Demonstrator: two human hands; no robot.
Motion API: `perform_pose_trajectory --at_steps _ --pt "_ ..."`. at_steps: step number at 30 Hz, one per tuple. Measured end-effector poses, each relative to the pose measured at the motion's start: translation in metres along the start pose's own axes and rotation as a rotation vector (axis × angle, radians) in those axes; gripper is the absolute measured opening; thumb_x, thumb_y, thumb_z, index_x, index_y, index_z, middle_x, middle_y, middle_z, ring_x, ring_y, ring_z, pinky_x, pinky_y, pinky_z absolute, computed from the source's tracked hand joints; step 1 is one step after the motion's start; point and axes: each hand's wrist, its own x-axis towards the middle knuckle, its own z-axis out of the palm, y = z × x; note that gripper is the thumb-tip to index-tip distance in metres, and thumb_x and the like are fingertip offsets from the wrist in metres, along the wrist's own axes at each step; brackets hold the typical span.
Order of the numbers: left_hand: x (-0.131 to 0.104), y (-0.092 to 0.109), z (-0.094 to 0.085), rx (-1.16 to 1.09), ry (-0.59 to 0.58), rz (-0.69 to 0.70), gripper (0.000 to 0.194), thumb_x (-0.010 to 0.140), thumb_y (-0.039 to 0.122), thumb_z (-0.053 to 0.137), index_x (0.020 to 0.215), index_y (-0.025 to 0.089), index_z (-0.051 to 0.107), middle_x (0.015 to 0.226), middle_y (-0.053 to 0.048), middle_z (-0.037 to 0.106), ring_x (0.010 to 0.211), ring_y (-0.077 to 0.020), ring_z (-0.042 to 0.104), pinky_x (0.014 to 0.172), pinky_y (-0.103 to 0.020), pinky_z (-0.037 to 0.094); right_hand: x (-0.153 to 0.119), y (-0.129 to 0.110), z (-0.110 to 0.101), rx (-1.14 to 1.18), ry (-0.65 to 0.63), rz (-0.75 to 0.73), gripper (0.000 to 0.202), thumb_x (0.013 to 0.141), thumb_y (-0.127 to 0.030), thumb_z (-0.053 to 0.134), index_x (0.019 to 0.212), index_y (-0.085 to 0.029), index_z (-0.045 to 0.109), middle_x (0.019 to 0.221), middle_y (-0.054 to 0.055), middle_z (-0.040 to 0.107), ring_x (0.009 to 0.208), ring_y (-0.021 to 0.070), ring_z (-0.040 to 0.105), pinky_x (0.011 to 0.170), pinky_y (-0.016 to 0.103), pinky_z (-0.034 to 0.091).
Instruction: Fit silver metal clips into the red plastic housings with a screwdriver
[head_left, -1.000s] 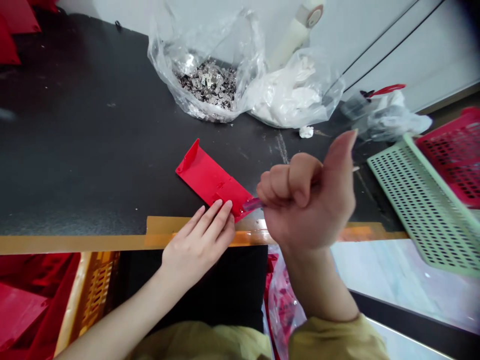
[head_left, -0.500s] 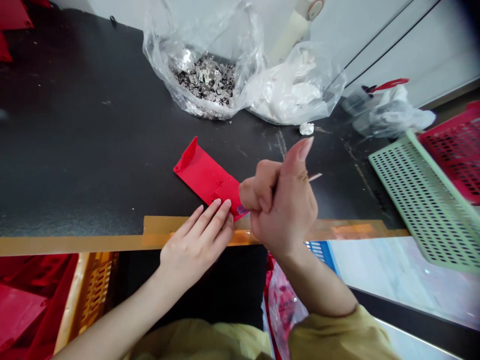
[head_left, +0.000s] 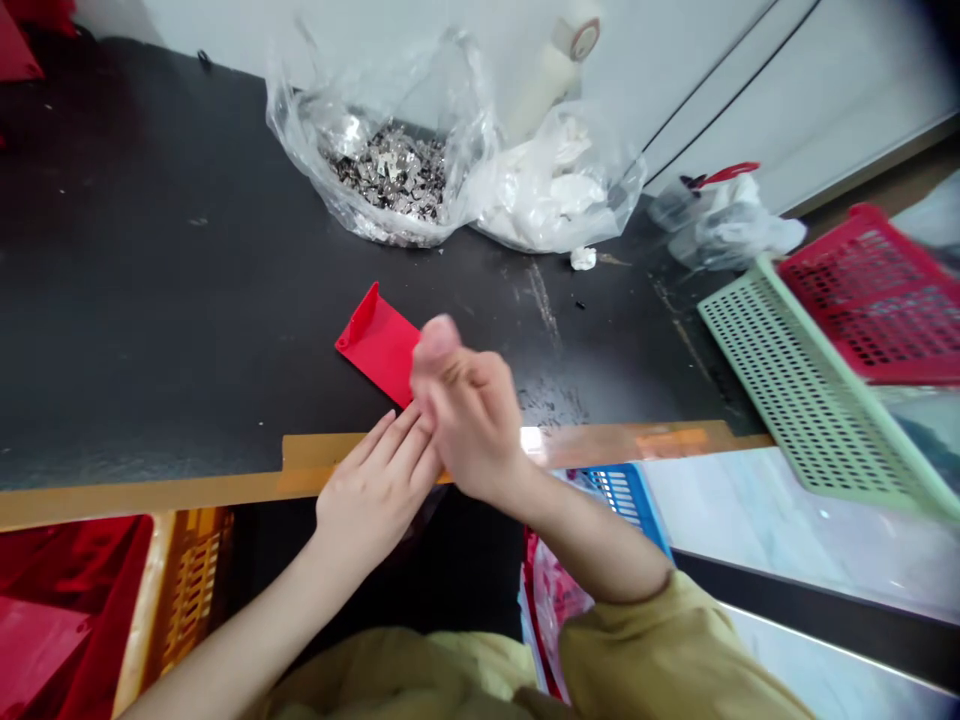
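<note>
A flat red plastic part [head_left: 381,350] with an upright flap at its far left end lies at an angle on the black table. My left hand [head_left: 375,492] rests with outstretched fingers at the part's near edge, the fingertips close to my right hand. Over the near right portion of the part, my right hand [head_left: 474,420] is closed in a fist, slightly smeared by motion. Whatever its fingers grip is hidden in this view, and so is the part of the red plastic beneath it.
Behind the hands stand a clear bag of small metal clips [head_left: 397,175] and a bag of white pieces [head_left: 555,190]. A green basket [head_left: 817,390] and a red basket [head_left: 877,290] are at right. An orange crate [head_left: 187,580] of red parts sits below left, a blue basket [head_left: 626,495] below right.
My right hand has moved left and turned over the red part, covering more of it. The thin pale stick and purple bit at its fist no longer show. The view has shifted slightly right.
</note>
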Motion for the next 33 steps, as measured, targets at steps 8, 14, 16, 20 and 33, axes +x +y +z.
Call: perform_pose_trajectory --at_steps 8,14,16,20,33 --pt "0.005 0.0 -0.01 0.057 -0.125 -0.016 0.047 0.089 0.013 0.047 0.136 0.013 0.049 0.136 -0.008 0.056 0.118 -0.0227 0.057 0.096 -0.034 0.049 0.025 -0.02 -0.039 0.424 0.177 -0.069 0.062 0.09 -0.062 0.041 0.047 -0.021 0.022 0.04 -0.008 0.011 0.034 0.0064 0.012 0.034 0.023 0.014" --pt "0.01 0.004 -0.011 0.085 -0.162 -0.027 0.048 0.088 0.014 0.048 0.135 0.016 0.051 0.132 -0.008 0.059 0.115 -0.0232 0.058 0.091 -0.035 0.048 0.034 -0.016 -0.053 0.434 0.202 -0.031 0.061 0.095 -0.057 0.03 0.046 -0.021 0.021 0.039 -0.008 0.009 0.033 0.0065 0.009 0.032 0.022 0.012" --pt "0.012 0.003 -0.011 0.083 -0.161 -0.019 0.047 0.088 0.014 0.047 0.134 0.016 0.053 0.131 -0.008 0.06 0.114 -0.0233 0.058 0.09 -0.035 0.048 0.034 -0.01 -0.048 0.44 0.167 -0.009 0.064 0.092 -0.059 0.038 0.043 -0.02 0.022 0.038 -0.008 0.009 0.032 0.0058 0.01 0.032 0.022 0.01" --pt "0.012 0.002 -0.011 0.099 -0.149 -0.012 0.045 0.088 0.014 0.046 0.133 0.016 0.054 0.13 -0.008 0.061 0.113 -0.0232 0.058 0.089 -0.036 0.045 0.035 -0.005 -0.044 0.42 0.136 -0.032 0.067 0.083 -0.065 0.05 0.041 -0.02 0.022 0.037 -0.008 0.009 0.031 0.0049 0.012 0.033 0.023 0.009" --pt "0.01 0.003 -0.007 0.084 -0.141 -0.018 0.045 0.092 0.016 0.046 0.137 0.016 0.049 0.144 -0.007 0.048 0.129 -0.0245 0.048 0.11 -0.044 0.032 0.028 0.0 -0.04 0.354 0.085 -0.099 0.065 0.088 -0.061 0.046 0.042 -0.019 0.027 0.039 -0.007 0.019 0.034 0.0052 0.019 0.037 0.023 0.015"
